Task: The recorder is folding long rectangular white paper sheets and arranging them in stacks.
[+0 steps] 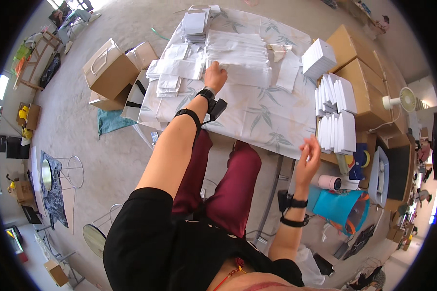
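Observation:
My left hand (215, 77) reaches over the table with its fingers closed at the left end of a white paper sheet (250, 76). That sheet lies at the near side of a broad spread of overlapping white sheets (238, 48). Left of the hand, smaller folded white pieces (179, 68) lie in loose piles. My right hand (308, 157) is raised off the table's near right edge, fingers slightly bent and apart, with nothing in it. The nearest things to it are upright white folded stacks (339, 133) at the table's right side.
The table (262, 119) has a leaf-patterned cover. White card stacks stand at its far left (195, 24) and far right (319, 57). Cardboard boxes (361, 80) and a small fan (404, 100) are on the right. A pink cup (329, 182) and blue bag (339, 207) sit below. Another box (109, 70) stands left.

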A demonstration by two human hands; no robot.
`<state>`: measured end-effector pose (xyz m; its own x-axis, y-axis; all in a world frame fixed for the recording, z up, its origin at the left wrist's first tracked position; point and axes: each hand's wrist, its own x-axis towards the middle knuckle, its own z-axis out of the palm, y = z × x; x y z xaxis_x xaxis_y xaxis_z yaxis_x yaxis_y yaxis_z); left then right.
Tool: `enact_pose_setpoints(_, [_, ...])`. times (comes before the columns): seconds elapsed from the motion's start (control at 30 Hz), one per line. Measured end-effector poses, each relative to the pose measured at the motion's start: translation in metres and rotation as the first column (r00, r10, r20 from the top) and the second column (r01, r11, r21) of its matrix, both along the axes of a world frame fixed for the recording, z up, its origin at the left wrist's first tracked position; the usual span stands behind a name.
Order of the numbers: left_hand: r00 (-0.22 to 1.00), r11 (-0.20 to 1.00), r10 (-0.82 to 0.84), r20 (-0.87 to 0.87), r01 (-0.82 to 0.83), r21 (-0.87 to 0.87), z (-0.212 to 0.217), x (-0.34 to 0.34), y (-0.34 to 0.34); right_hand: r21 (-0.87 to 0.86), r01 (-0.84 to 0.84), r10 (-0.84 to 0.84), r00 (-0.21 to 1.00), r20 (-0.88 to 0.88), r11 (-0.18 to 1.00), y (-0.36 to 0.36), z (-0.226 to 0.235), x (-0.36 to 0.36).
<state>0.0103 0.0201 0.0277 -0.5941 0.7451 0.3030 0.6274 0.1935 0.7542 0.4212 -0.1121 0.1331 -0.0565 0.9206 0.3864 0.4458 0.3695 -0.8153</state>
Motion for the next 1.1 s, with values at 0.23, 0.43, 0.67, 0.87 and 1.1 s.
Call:
enact_pose_setpoints(0.23, [0.976, 0.982, -0.187, -0.114, 0.187, -0.009, 0.063, 0.032, 0.001, -0.16, 0.062, -0.028, 0.978, 0.207, 0.985, -0.13, -0.052, 0.081])
enact_pose_setpoints(0.43, [0.872, 0.9, -0.428, -0.238, 0.434, -0.032, 0.146, 0.083, 0.001, -0.218, 0.103, -0.062, 0.98, 0.187, 0.97, -0.197, -0.077, 0.091])
enact_pose_setpoints(0.67, [0.77, 0.788, -0.614, -0.174, 0.61, -0.086, 0.232, 0.127, -0.012, -0.226, 0.019, 0.031, 0.976, 0.213, 0.974, -0.205, -0.058, 0.071])
enact_pose_setpoints(0.87, [0.695, 0.749, -0.647, 0.313, 0.656, 0.091, 0.202, 0.091, -0.016, -0.211, 0.065, -0.026, 0.982, 0.185, 0.975, -0.207, -0.037, 0.079])
enact_pose_setpoints(1.1, [0.97, 0.946, -0.174, -0.171, 0.116, -0.304, 0.031, -0.059, -0.077, -0.177, 0.054, -0.02, 0.982, 0.189, 0.983, -0.217, -0.027, 0.074])
